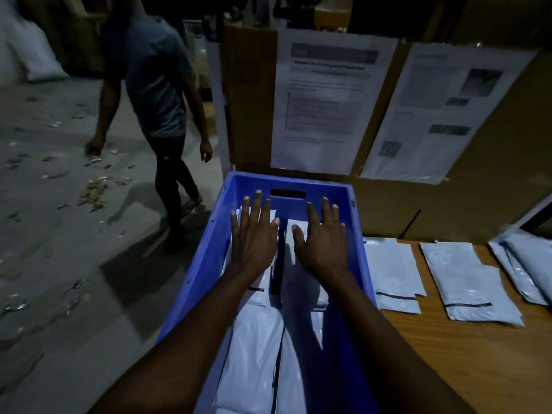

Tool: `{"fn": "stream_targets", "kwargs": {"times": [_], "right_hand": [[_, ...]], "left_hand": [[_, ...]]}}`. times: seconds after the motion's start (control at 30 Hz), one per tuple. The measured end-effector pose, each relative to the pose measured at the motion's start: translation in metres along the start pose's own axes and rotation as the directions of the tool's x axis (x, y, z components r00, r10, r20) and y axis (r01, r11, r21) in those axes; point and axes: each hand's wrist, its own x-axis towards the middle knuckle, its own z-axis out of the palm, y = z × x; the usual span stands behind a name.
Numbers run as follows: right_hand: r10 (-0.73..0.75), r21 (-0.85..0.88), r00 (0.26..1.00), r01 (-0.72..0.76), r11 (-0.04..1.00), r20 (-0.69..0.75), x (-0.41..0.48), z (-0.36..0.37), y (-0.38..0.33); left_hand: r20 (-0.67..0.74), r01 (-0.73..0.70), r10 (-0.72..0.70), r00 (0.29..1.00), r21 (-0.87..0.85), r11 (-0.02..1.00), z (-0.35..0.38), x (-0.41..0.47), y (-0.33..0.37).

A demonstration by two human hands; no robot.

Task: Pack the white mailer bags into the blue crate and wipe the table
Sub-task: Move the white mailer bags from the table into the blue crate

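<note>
Pressing glossy mailer bags (254, 348) in blue plastic crate (209, 255): left hand (254, 237), right hand (324, 243).

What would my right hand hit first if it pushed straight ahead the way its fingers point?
Probably the blue crate's far wall, just right of its handle slot. The right hand lies flat over white mailer bags, fingers aimed at that wall; the gap is hard to judge.
</note>
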Motion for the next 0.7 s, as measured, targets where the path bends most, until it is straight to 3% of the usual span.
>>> {"fn": "stream_targets", "kwargs": {"times": [0.13,0.33,0.43,0.57,0.7], "right_hand": [[-0.169,0.056,0.955,0.187,0.981,-0.242,-0.012,-0.044,0.006],[-0.126,0.081,0.956,0.152,0.985,-0.266,-0.039,-0.097,0.068],[-0.135,0.056,0.935,0.162,0.985,-0.328,-0.046,-0.106,0.12],[-0.096,0.072,0.958,0.119,0.99,-0.272,-0.051,-0.105,0.2],[-0.068,0.016,0.985,0.071,0.997,-0.158,-0.048,-0.096,0.289]], "left_hand": [[-0.064,-0.002,-0.006,0.998,-0.128,0.992,-0.036,0.0,0.033],[-0.195,-0.059,0.018,0.981,-0.204,0.977,-0.065,-0.016,0.113],[-0.178,-0.104,0.068,0.982,-0.202,0.974,-0.057,-0.026,0.17],[-0.152,-0.152,0.129,0.98,-0.148,0.977,-0.022,-0.039,0.25],[-0.06,-0.095,0.088,0.994,-0.139,0.986,0.037,-0.047,0.32]]}}
